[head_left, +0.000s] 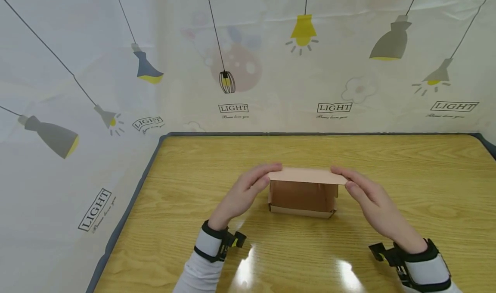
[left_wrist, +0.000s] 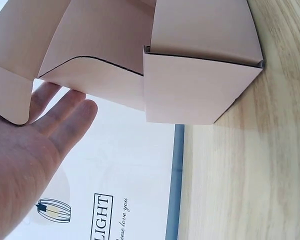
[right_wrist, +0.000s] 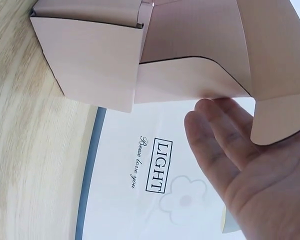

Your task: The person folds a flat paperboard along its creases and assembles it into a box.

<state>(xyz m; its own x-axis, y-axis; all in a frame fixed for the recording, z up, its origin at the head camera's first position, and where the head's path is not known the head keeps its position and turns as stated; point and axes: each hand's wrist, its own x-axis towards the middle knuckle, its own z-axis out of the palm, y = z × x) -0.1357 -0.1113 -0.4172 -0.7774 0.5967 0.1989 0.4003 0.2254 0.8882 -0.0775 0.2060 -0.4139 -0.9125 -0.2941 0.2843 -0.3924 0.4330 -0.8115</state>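
Note:
A small pinkish-brown cardboard box [head_left: 302,214] stands on the table, its open side facing me in the head view. Its hinged lid [head_left: 306,175] is raised over the inside. At the lid's left end, my left hand [head_left: 242,194] holds it, fingers along the back and thumb at the front corner. My right hand [head_left: 373,202] holds the right end the same way. A rounded side flap [left_wrist: 12,97] overlaps the left hand in the left wrist view, and its thumb is hidden there. Another rounded flap [right_wrist: 280,120] partly covers the right hand in the right wrist view.
The box rests on a wood-grain table [head_left: 193,172] with a dark edge [head_left: 267,134] at the back. Behind it and on the left hangs a pale sheet [head_left: 271,69] printed with lamps and LIGHT lettering. Each wrist wears a strapped camera band [head_left: 211,243].

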